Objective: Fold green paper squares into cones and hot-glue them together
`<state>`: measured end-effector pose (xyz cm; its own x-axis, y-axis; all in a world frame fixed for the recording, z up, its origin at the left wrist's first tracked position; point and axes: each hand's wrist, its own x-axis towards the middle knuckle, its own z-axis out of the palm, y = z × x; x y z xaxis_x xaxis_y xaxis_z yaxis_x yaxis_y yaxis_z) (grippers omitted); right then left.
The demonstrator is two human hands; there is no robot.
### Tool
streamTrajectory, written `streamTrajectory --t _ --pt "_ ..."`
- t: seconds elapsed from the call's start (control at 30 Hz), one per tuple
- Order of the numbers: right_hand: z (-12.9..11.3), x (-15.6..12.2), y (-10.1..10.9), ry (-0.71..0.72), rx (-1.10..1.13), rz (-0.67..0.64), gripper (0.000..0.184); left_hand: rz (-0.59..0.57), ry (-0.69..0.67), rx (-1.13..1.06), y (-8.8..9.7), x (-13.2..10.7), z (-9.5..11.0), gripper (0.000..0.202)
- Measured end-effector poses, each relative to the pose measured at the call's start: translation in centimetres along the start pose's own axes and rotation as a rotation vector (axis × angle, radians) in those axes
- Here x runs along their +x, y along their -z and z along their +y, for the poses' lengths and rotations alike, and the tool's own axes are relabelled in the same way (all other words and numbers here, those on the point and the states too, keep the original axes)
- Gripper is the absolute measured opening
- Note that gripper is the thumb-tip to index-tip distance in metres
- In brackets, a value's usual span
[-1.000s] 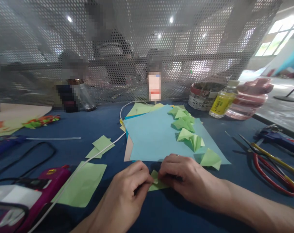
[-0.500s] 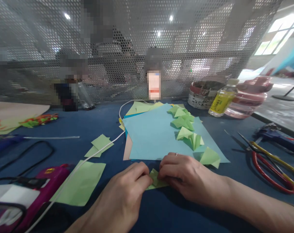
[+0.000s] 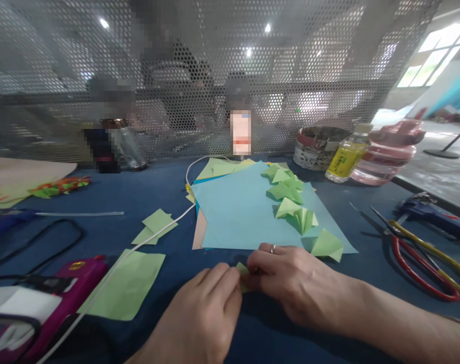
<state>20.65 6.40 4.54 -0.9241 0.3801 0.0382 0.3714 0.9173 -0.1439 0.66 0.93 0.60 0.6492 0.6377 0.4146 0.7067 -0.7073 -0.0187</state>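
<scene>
Between my two hands lies a small piece of light green paper point(image 3: 244, 284), mostly covered by my fingers. My left hand point(image 3: 209, 303) is closed with its fingers pressed together at the paper's left side. From the right, my right hand point(image 3: 283, 275), with a ring on one finger, pinches the other side of it. Just beyond my hands is a stack of coloured sheets with a light blue sheet point(image 3: 237, 212) on top. Several folded green paper pieces point(image 3: 286, 192) run down its right part, the nearest folded piece point(image 3: 327, 244) close to my right wrist.
Green paper squares point(image 3: 131, 285) lie left, under a white cable point(image 3: 116, 265), beside a magenta power strip point(image 3: 81, 283). At right are scissors point(image 3: 419, 258) and a blue glue gun point(image 3: 438, 217). Bottles point(image 3: 345, 159) and a round container point(image 3: 315, 149) stand before the mesh screen point(image 3: 275, 91).
My left hand has shifted right and now covers more of the green paper. My right hand has moved slightly downward, and the hands are closer together.
</scene>
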Motion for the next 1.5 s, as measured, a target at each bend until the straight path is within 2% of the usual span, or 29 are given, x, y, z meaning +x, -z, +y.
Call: streamTrajectory --t 0.13,0.27,0.5,0.6,0.83,1.0,1.17,1.3,1.4,1.5 --pt "0.2 -0.1 -0.5 0.012 -0.024 0.054 0.026 0.05 -0.063 0.168 -0.4 -1.0 0.6 0.039" --pt "0.3 -0.2 -1.0 0.026 -0.096 0.092 0.025 0.077 -0.078 0.166 -0.5 -1.5 0.6 0.04" --pt "-0.2 -0.2 -1.3 0.047 -0.222 0.205 0.03 0.106 -0.071 0.249 -0.6 -1.1 1.1 0.034" --pt "-0.2 -0.3 -1.3 0.037 -0.241 0.216 0.029 0.114 -0.068 0.248 -0.6 -1.0 1.1 0.034" --pt "0.1 -0.2 -1.5 -0.014 -0.167 0.186 0.02 0.204 -0.083 0.098 -0.9 -0.7 0.5 0.036" --pt "0.0 -0.1 -1.3 -0.025 -0.142 0.171 0.019 0.214 -0.044 0.173 -1.1 -0.7 0.9 0.037" --pt "0.1 -0.2 -1.4 -0.037 -0.09 0.229 0.022 0.21 -0.023 0.162 -1.0 -0.4 1.2 0.037" --pt "0.6 -0.1 -1.5 -0.082 0.053 0.364 0.027 0.198 0.03 -0.011 -0.3 0.1 0.7 0.035" --pt "1.0 -0.1 -1.3 -0.168 0.176 0.457 0.03 0.138 0.171 -0.257 0.4 0.3 -0.1 0.035" --pt "0.9 -0.1 -1.2 -0.203 0.237 0.478 0.029 0.129 0.279 -0.42 0.7 0.4 -0.6 0.033"
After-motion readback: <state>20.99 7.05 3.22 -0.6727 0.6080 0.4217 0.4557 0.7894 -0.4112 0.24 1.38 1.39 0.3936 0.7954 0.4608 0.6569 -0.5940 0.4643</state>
